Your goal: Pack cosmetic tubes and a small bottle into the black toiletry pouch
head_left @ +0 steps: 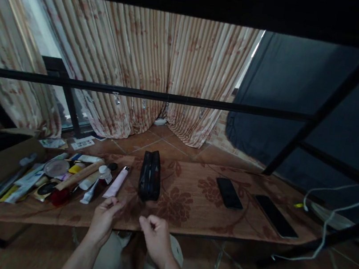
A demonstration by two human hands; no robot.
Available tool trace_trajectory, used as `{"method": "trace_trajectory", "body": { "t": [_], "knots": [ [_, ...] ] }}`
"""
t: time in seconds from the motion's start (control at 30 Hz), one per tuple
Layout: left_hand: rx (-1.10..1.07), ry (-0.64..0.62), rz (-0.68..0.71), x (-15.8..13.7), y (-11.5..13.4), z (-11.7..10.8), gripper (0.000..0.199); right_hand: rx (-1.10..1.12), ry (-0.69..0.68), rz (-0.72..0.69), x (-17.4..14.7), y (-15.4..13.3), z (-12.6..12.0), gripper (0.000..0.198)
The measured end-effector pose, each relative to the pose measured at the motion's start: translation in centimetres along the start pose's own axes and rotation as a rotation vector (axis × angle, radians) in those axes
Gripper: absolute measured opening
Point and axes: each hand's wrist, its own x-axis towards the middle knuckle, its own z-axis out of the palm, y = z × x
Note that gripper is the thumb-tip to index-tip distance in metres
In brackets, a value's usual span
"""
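My left hand (104, 220) is at the front edge of the cloth-covered surface, its fingers curled in with the thumb against them. Nothing shows in it. Just beyond its fingertips lies a pale pink squeeze tube (116, 183) with a shiny cap. My right hand (156, 238) is a little apart from the left, also with fingers curled and thumb close to them; I see nothing held there. A black zippered pouch (150, 177) stands ahead, between and beyond both hands, touched by neither.
On the left lies a crowded pile with a wooden roller-like stick (80, 175), a round clear-lidded container (56, 168), a small bottle (105, 174) and several tubes. A dark phone (229, 193) and a larger dark device (275, 216) lie right. A black bar (184, 100) crosses ahead; a white cable (326, 228) hangs right.
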Motion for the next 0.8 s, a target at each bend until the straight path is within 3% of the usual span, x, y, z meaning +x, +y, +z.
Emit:
{"method": "trace_trajectory", "body": {
  "t": [0.2, 0.37, 0.57, 0.8],
  "knots": [
    [0.015, 0.022, 0.021, -0.6, -0.4, 1.0, 0.047, -0.138, -0.148, -0.112, -3.6, -1.0, -0.9, 0.040],
    [0.087, 0.089, 0.099, -0.4, 0.1, 0.5, 0.043, -0.192, -0.240, -0.211, -5.8, -0.8, -1.9, 0.036],
    [0.194, 0.115, 0.173, 0.1, 0.7, -1.2, 0.041, -0.224, -0.210, -0.268, -6.4, -0.4, -2.8, 0.034],
    [0.382, 0.045, 0.206, 0.9, -1.3, -3.2, 0.035, -0.273, -0.194, -0.283, -6.1, -0.6, -2.5, 0.034]
  ]
}}
